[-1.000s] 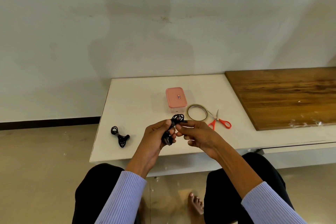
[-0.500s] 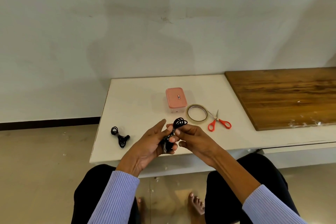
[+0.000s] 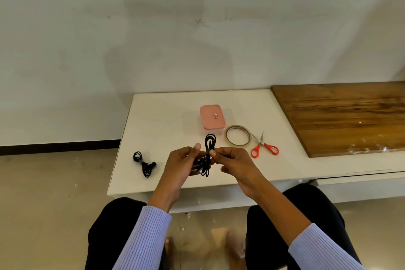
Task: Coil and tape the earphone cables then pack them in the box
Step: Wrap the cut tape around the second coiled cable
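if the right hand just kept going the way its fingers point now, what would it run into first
The right hand points leftward, pinching the coiled earphone cable. Going straight on, it would first meet the left hand, which holds the same coil from the other side. Depth is hard to judge from one view.

Earphone cables (image 3: 209,153) & 2nd coiled set (image 3: 144,163) both black; box (image 3: 212,116) salmon pink w/ small white label. Tape roll (image 3: 237,138) clear-tan, scissors (image 3: 264,146) w/ orange-red handles & silver blades. Counter (image 3: 162,120) off-white, board (image 3: 341,116) brown wood grain; sleeves (image 3: 142,241) lilac, ribbed.
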